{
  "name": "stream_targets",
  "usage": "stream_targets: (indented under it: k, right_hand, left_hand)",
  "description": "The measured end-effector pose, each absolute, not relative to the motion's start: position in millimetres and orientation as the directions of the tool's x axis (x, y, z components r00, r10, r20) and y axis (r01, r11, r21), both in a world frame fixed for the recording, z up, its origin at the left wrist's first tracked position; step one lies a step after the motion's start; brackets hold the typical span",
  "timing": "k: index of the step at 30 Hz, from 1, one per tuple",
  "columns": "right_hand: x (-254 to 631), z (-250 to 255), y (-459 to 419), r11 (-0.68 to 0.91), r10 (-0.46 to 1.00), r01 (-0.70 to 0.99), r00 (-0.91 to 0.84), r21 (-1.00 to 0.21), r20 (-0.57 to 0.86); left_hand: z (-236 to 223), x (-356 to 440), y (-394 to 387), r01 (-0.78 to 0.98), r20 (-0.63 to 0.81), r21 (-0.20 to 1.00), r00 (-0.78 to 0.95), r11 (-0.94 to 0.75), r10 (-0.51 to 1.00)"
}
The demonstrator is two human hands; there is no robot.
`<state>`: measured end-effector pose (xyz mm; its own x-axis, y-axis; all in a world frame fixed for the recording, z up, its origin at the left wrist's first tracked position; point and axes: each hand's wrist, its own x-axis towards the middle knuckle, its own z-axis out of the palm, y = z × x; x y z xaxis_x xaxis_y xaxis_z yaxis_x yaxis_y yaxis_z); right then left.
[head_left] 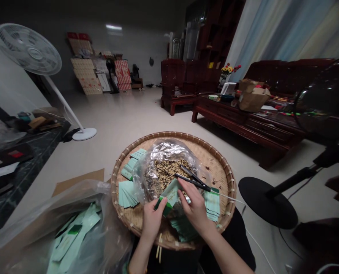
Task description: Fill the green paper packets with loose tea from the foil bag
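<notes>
Low over a round woven bamboo tray, both hands hold one pale green paper packet. My left hand pinches its dark green lower left end. My right hand has its fingers closed at the upper right end. Just beyond the right fingers is a black tong-like tool with two arms apart and a white cord; I cannot tell whether the hand touches it. Behind the packet, an open clear plastic bag contains a dark and tan grainy mix. Fanned green packets lie around it.
At lower left, a large clear bag holds more green packets. A white fan stands beyond it; a black fan base is at right, near the white cord. A dark wooden table stands ahead right.
</notes>
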<state>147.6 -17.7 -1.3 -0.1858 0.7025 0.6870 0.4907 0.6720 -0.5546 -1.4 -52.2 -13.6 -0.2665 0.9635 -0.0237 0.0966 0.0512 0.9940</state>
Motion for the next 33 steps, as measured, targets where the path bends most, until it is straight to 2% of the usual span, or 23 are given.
stream_targets:
  k: [4,6,9,11,13,17,20,33]
  right_hand:
    - [147,-7,-18,0.671,0.702,0.471,-0.153,-0.573,0.696]
    - [147,-10,-19,0.638,0.735,0.448,-0.113,-0.627,0.668]
    - [148,-13,-19,0.496,0.845,0.391,-0.011,-0.776,0.535]
    - [148,-13,-19,0.425,0.889,0.38,-0.003,-0.822,0.458]
    - [148,-12,-19,0.444,0.881,0.418,-0.041,-0.793,0.471]
    - [146,-11,-21,0.594,0.761,0.503,-0.1,-0.628,0.641]
    - [145,-14,-22,0.637,0.711,0.54,-0.134,-0.55,0.691]
    - [151,-21,-18,0.616,0.724,0.603,-0.178,-0.507,0.667]
  left_hand:
    - [-8,0,-54,0.094,-0.032,0.994,-0.265,0.059,0.964]
    - [-7,0,-54,0.099,-0.031,0.993,-0.259,0.058,0.965]
    - [-9,0,-54,0.149,-0.003,0.988,-0.258,0.043,0.966]
    - [-12,0,-54,0.192,0.029,0.981,-0.263,0.023,0.964]
    - [-14,1,-55,0.208,0.046,0.978,-0.266,0.01,0.963]
    - [-15,5,-56,0.18,0.012,0.983,-0.262,0.037,0.965]
    - [-12,7,-56,0.138,-0.022,0.989,-0.259,0.059,0.966]
    - [-9,8,-58,0.128,-0.019,0.99,-0.248,0.052,0.968]
